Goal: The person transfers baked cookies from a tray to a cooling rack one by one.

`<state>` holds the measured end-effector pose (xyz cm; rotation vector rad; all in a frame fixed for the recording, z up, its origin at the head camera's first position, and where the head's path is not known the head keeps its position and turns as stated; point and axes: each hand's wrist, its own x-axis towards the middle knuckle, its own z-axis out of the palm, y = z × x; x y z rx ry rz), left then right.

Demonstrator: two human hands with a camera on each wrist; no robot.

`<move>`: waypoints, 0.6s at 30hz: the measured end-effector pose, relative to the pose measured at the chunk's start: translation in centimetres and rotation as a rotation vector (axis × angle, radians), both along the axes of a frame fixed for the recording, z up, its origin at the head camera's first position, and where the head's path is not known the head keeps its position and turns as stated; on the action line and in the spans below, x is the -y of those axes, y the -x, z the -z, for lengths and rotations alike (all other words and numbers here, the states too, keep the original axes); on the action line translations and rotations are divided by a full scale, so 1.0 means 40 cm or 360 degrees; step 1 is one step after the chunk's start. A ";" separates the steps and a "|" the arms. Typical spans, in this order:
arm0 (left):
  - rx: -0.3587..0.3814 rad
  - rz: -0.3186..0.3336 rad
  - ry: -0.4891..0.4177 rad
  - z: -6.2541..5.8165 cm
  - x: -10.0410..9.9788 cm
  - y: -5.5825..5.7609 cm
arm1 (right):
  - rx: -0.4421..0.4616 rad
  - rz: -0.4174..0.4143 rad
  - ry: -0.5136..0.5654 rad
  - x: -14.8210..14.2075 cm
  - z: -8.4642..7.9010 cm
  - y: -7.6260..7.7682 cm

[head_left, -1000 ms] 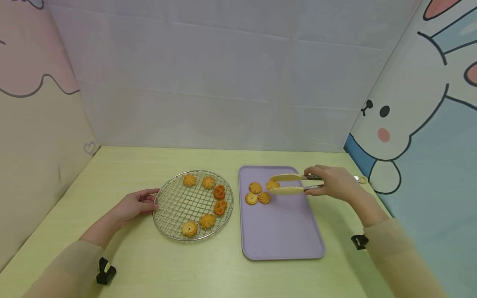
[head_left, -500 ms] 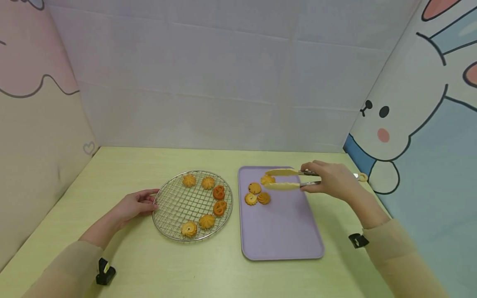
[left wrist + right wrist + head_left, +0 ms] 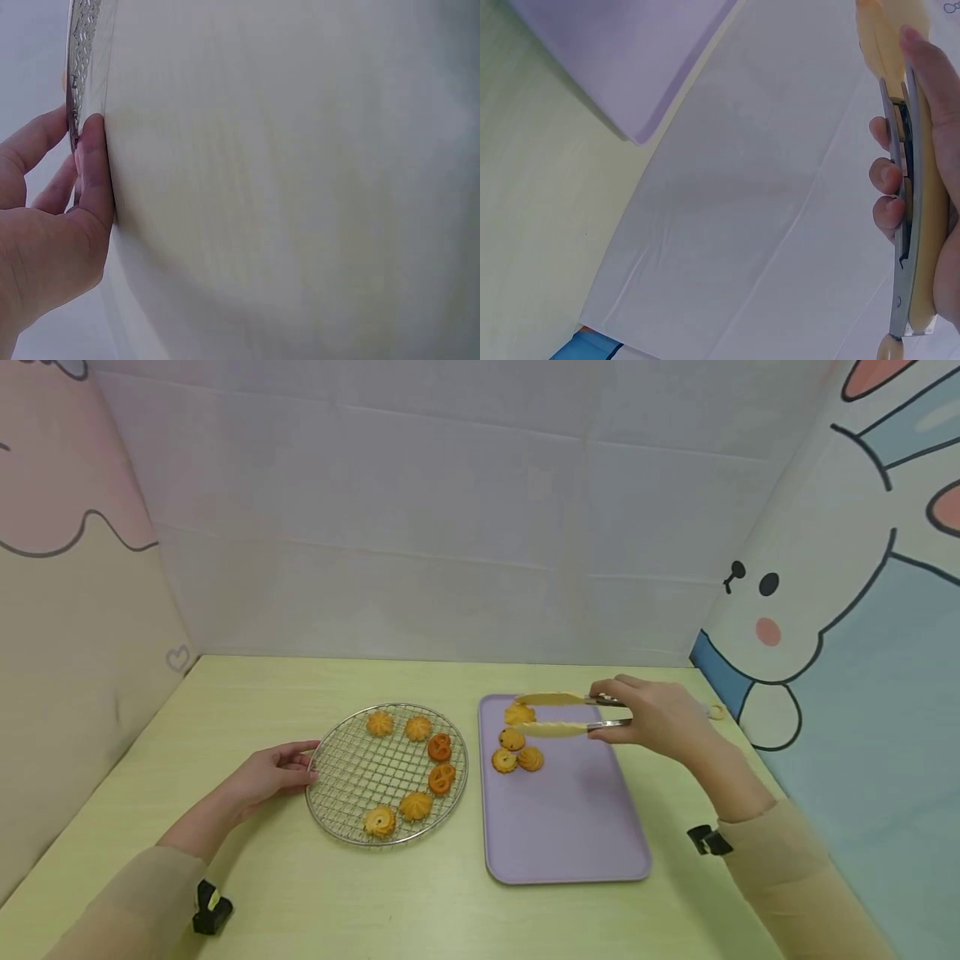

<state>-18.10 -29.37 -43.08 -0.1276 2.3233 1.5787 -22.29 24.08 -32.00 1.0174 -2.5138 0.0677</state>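
My left hand (image 3: 258,781) pinches the left rim of a round wire cooling rack (image 3: 360,768); the left wrist view shows the fingers (image 3: 94,161) at its edge. Several cookies and two pretzel-shaped biscuits (image 3: 441,778) lie on the rack. My right hand (image 3: 652,718) grips cream-tipped tongs (image 3: 558,729) above the purple tray (image 3: 566,827). At their tips is a ridged golden cookie (image 3: 519,714), partly covered by them. Below it on the tray are a dotted cookie (image 3: 512,739), a round cookie with a pale centre (image 3: 505,761) and a swirled cookie (image 3: 531,758).
Rack and tray stand side by side on a pale wooden table (image 3: 360,902), with a gap between them. A white sheet (image 3: 450,527) closes off the back. Cartoon-printed panels (image 3: 885,710) stand at both sides.
My right hand and the tongs have moved left and slightly up, and the ridged cookie at their tips has moved with them. My left hand and the rack stay put.
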 end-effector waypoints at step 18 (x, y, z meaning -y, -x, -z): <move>-0.0006 0.0023 0.0001 -0.005 -0.003 -0.002 | -0.0124 -0.0103 0.0035 0.099 -0.023 -0.002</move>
